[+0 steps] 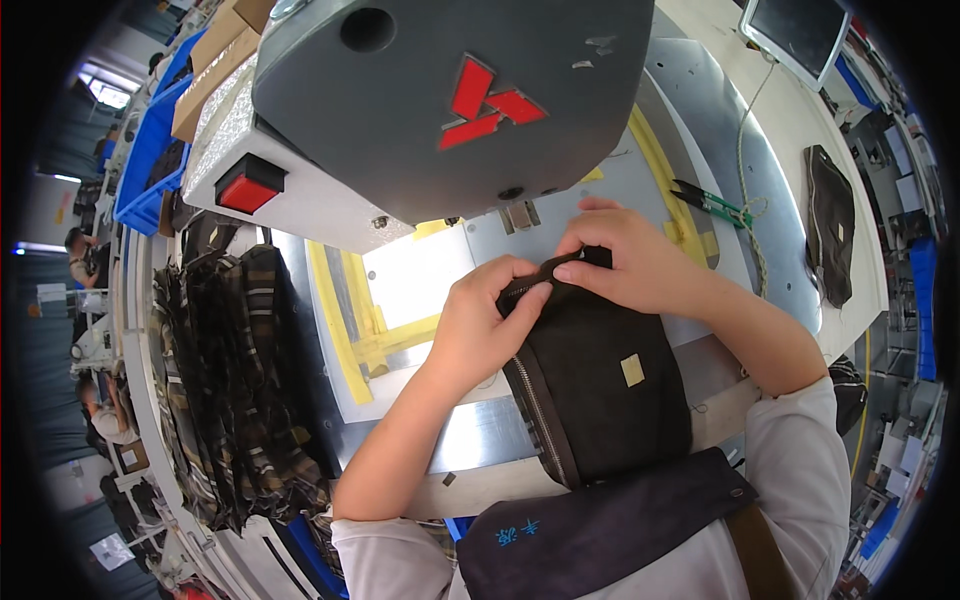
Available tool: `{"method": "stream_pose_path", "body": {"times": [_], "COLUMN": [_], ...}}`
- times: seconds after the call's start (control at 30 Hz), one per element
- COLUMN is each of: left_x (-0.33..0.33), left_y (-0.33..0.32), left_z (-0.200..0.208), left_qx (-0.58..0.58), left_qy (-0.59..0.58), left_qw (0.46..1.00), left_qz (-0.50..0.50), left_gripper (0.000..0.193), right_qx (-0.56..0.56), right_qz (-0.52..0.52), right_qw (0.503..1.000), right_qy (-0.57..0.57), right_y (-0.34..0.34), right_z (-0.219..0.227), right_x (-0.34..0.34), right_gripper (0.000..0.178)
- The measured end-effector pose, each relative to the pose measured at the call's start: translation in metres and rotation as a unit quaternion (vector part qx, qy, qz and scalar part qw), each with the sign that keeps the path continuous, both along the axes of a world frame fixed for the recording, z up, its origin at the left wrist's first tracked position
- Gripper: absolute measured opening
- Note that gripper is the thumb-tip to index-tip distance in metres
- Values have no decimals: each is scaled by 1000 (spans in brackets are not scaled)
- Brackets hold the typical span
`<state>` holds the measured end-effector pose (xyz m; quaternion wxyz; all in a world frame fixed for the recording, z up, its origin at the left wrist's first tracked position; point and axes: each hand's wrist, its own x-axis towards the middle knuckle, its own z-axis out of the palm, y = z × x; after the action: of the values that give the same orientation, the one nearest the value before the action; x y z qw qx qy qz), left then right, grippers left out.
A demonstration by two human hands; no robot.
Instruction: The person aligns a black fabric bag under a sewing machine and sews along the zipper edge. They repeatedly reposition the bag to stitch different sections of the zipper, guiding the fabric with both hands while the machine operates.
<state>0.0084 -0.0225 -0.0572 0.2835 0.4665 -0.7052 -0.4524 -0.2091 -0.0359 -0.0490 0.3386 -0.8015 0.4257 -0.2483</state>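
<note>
A black fabric pouch lies in front of me at the near edge of the machine bed, with a small pale yellow patch on its face. A metal zipper runs along its left side and bends round at the far corner. Thumb and fingers of my left hand pinch that far left corner by the zipper. My right hand grips the far edge just beside it, fingers bent over the cloth. Directly beyond my hands is the small metal clamp under the machine head. My fingers partly hide the gripped edge.
The big grey machine head overhangs the bed, with a red switch to its left. Plaid fabric pieces are piled at left. Green-handled snips and another dark zippered piece lie at right. Yellow tape borders the bed plate.
</note>
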Motion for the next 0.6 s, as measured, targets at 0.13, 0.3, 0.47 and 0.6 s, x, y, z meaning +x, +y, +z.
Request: {"method": "stream_pose_path", "body": {"times": [0.13,0.3,0.47,0.6], "left_x": [2,2,1,3], "left_y": [-2,-1,-4,-6], "left_z": [-4,-8,-3,-7], "left_qx": [23,29,13,-70], "left_qy": [31,25,7,34], "left_qw": [999,999,999,996], "left_qz": [-15,-17,-29,-33], "left_gripper": [18,19,15,12], "right_qx": [-142,-224,-107,-154], "right_qz": [42,94,81,76], "right_qw": [989,968,991,985], "right_qy": [13,60,11,-14], "right_y": [-1,-2,-7,0], "right_z": [5,7,6,4], "right_x": [0,6,-3,2], "right_gripper": [17,23,19,15]}}
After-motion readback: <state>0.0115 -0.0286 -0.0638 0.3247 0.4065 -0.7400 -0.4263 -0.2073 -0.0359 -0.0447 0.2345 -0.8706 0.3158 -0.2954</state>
